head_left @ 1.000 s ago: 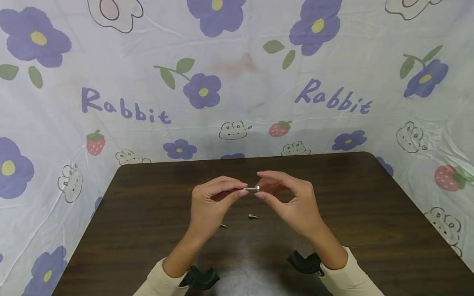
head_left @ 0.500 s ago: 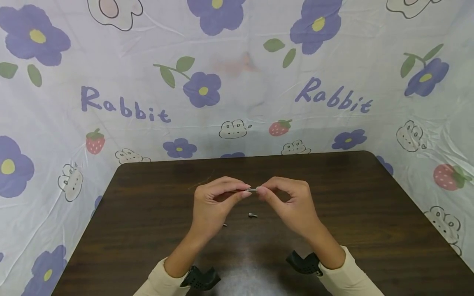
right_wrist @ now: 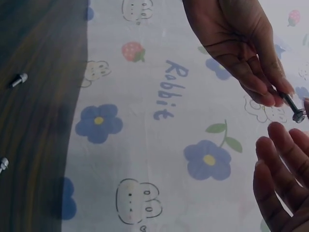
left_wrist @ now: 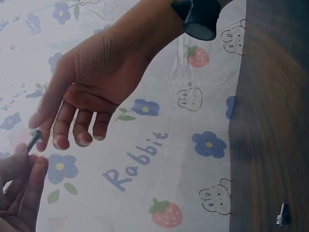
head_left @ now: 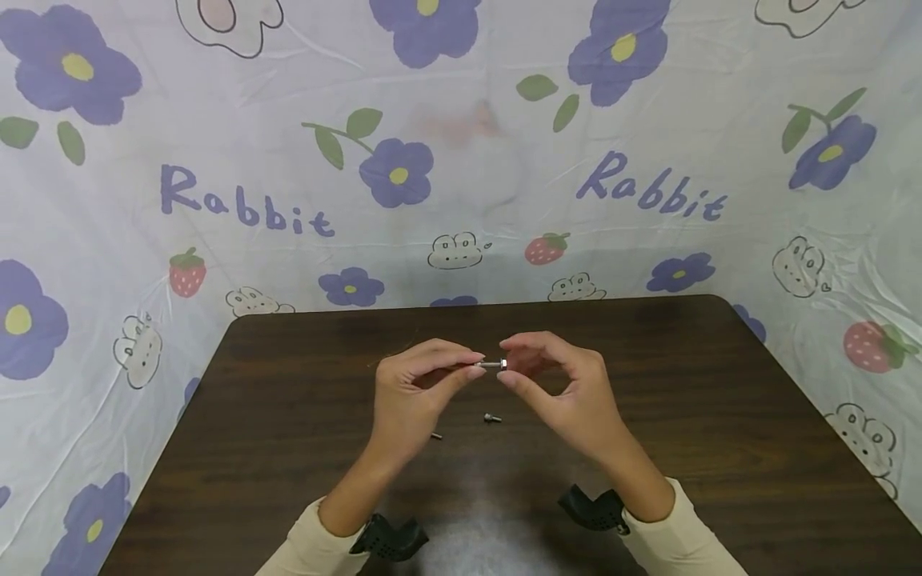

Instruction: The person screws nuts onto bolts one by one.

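Note:
Above the middle of the table, my left hand (head_left: 406, 392) pinches a small silver bolt (head_left: 491, 365) by its shaft, between thumb and fingertips. The bolt lies level, its wider end toward my right hand (head_left: 572, 388). In the right wrist view the shaft of the bolt (right_wrist: 289, 102) looks threaded; whether the wide end is a head or a nut, I cannot tell. My right thumb and index finger are parted around that end, the other fingers loosely bent. One small screw (head_left: 493, 418) lies on the table below; another screw (head_left: 436, 436) is partly hidden by my left hand.
The dark wooden table (head_left: 691, 416) stands against a white cloth (head_left: 497, 176) printed with flowers, rabbits and strawberries. A black wrist mount sits on each forearm: the left mount (head_left: 392, 538) and the right mount (head_left: 592, 510).
Half a second ago my right thumb and index finger closed over the bolt's wide end; now they have parted from it, much as one second ago. My left hand keeps its pinch.

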`<state>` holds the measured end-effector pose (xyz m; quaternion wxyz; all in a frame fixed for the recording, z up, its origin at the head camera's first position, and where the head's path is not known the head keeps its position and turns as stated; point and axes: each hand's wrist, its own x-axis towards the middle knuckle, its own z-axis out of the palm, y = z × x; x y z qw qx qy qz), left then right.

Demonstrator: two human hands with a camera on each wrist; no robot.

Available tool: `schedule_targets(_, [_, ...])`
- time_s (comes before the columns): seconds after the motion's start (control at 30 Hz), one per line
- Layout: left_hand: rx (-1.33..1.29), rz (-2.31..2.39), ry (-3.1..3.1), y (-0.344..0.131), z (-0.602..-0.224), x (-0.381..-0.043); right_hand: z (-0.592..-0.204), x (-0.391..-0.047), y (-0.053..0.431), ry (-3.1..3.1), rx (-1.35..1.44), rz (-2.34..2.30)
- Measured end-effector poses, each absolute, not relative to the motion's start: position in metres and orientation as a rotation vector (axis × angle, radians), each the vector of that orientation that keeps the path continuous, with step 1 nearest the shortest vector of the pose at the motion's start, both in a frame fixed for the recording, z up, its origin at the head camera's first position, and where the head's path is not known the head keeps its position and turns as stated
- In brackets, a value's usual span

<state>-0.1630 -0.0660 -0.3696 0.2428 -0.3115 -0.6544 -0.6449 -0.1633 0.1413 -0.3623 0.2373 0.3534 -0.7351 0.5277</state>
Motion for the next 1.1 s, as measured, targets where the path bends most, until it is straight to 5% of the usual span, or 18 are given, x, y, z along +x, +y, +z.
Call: schedule_targets(1.1, [-0.829,-1.770,-1.820,-0.0651,-0.3707,-0.1618,-0.3583,-0.1617,0.1424,-1.958,0.999,1.396])
